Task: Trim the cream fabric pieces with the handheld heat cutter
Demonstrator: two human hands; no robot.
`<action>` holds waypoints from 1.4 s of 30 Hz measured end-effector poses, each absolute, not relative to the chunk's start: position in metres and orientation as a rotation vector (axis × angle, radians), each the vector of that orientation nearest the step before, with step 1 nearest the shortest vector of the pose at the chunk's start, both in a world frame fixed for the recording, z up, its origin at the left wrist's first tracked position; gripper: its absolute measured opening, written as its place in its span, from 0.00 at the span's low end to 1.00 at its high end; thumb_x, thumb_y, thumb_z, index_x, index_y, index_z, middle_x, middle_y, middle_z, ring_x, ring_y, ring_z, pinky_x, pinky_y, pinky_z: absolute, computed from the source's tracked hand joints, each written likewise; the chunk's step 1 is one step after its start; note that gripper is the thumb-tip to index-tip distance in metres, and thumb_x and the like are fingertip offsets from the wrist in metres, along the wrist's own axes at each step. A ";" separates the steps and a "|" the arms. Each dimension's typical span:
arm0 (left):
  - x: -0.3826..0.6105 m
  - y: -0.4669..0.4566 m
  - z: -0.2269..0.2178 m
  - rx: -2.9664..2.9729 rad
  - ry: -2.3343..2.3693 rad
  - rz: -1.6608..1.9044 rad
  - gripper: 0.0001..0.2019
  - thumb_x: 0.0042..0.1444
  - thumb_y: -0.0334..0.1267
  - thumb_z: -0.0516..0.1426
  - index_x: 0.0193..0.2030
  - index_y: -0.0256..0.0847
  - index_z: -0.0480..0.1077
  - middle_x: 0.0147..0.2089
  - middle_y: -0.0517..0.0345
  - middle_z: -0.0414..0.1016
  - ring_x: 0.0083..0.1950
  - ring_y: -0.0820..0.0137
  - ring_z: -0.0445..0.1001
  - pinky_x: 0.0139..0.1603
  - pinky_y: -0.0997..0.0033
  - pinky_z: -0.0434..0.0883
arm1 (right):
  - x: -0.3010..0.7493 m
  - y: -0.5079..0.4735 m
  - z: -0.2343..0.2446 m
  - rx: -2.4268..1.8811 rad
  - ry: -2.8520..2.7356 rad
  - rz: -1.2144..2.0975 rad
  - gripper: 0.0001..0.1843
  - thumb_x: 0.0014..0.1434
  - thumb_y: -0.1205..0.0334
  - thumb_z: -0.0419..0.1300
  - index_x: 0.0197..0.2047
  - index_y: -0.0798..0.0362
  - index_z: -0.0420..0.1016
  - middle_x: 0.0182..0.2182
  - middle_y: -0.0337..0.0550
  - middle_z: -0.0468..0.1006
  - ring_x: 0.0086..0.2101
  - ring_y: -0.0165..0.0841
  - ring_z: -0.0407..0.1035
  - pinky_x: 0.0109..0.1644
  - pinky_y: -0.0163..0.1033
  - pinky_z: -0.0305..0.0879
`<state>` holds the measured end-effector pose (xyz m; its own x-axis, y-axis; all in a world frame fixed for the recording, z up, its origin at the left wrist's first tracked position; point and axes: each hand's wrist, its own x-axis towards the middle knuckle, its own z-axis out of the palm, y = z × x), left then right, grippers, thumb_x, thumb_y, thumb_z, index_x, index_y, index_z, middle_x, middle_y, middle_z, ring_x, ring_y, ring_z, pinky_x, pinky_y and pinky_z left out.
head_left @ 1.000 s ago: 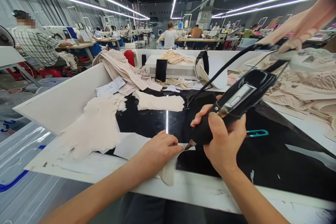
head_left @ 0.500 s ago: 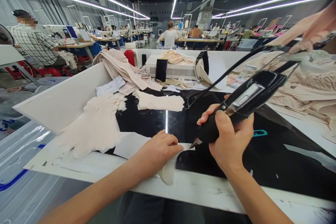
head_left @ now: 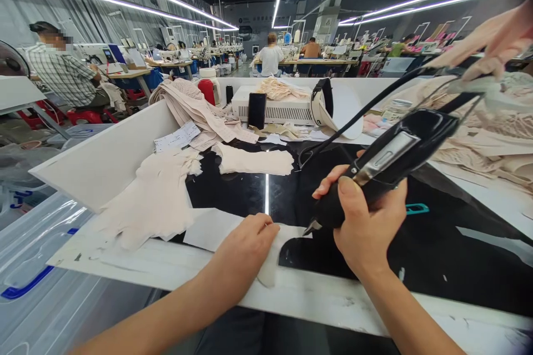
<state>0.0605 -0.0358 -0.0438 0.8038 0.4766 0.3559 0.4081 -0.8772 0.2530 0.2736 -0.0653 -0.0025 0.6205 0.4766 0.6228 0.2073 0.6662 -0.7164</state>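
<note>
My right hand (head_left: 370, 224) is wrapped round a black corded hand-held cutter (head_left: 410, 147), tilted with its body up to the right. Its pointed metal tip (head_left: 312, 227) touches or nearly touches the right end of a pale fabric piece (head_left: 270, 269). On that piece presses my left hand (head_left: 245, 252), fingers together and curled down, partly hiding it. The fabric has a curved edge and hangs slightly over the white front border. Behind my left hand lies a pile of pale cut pieces (head_left: 150, 194); another stack (head_left: 255, 160) rests farther back on the black board (head_left: 233, 191).
At upper right a blurred hand (head_left: 495, 47) is near the cutter's cord (head_left: 366, 105); whose it is, I cannot tell. A white vented box (head_left: 287, 113), a phone (head_left: 257, 111) and a red thread cone (head_left: 206, 90) stand behind. A teal tool (head_left: 417, 209) lies right. People sit at sewing machines beyond.
My left hand has slid slightly left and back along the fabric, showing more of it near the tip. The cutter stays almost in place. The camera view has shifted a little.
</note>
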 end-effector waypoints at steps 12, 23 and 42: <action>0.065 -0.006 -0.051 2.826 0.611 0.444 0.23 0.66 0.13 0.52 0.59 0.42 0.73 0.59 0.49 0.79 0.58 0.60 0.81 0.61 0.58 0.83 | 0.268 -0.075 -0.004 -0.860 -0.912 0.189 0.22 0.66 0.47 0.82 0.48 0.45 0.75 0.36 0.31 0.85 0.28 0.31 0.78 0.33 0.40 0.81; 0.065 -0.005 -0.046 2.856 0.655 0.285 0.16 0.73 0.17 0.55 0.56 0.39 0.77 0.64 0.46 0.81 0.62 0.59 0.83 0.62 0.61 0.84 | 0.261 -0.083 -0.003 -0.865 -0.884 0.209 0.23 0.64 0.48 0.83 0.49 0.44 0.76 0.36 0.34 0.85 0.27 0.34 0.78 0.31 0.41 0.80; 0.066 0.000 -0.042 2.936 0.612 0.270 0.14 0.77 0.20 0.56 0.57 0.40 0.78 0.60 0.50 0.82 0.58 0.61 0.84 0.59 0.64 0.82 | 0.258 -0.084 -0.005 -0.863 -0.900 0.205 0.22 0.66 0.47 0.82 0.49 0.45 0.76 0.36 0.33 0.86 0.28 0.31 0.79 0.34 0.40 0.80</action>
<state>0.0657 0.0001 -0.0420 0.9018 0.4062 0.1473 0.3828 -0.9093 0.1634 0.2577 -0.0839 -0.0050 0.6275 0.4939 0.6020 0.1848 0.6566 -0.7313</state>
